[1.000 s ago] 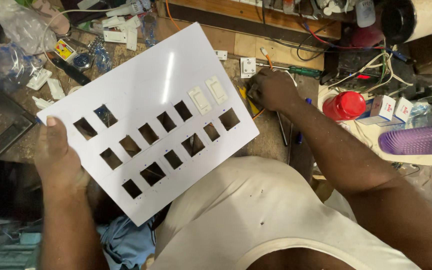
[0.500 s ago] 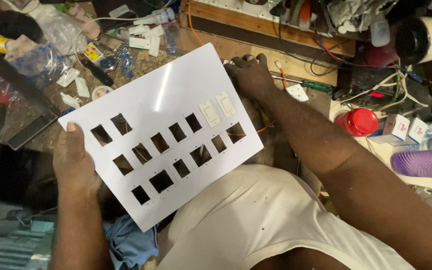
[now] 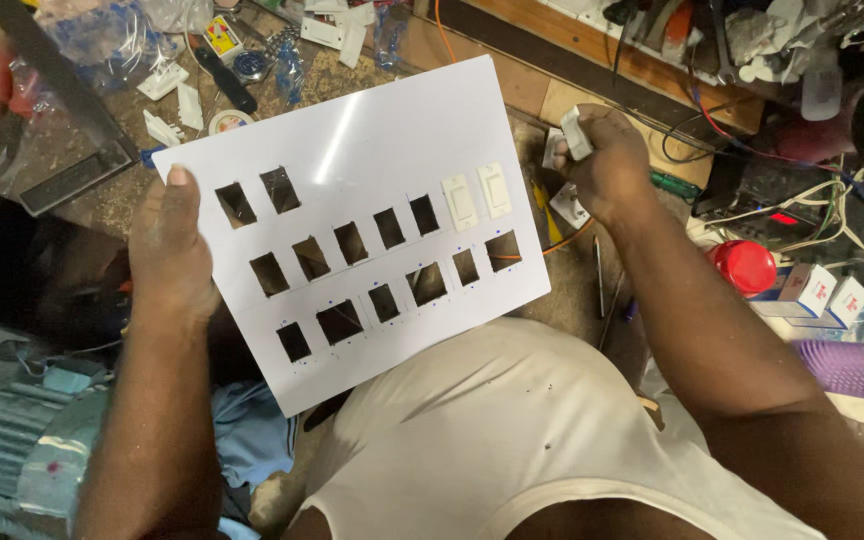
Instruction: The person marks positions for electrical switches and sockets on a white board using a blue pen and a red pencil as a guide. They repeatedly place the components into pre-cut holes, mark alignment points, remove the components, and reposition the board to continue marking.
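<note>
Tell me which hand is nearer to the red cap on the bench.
Right. The right hand, holding a small white switch, is just left of the red cap. The left hand grips the white panel at its far edge.

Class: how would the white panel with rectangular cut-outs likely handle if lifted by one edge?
The white panel probably stays stiff: the left hand grips one edge, yet it looks flat. Likely light, since one hand holds it. Its glossy face may be slippery.
</note>
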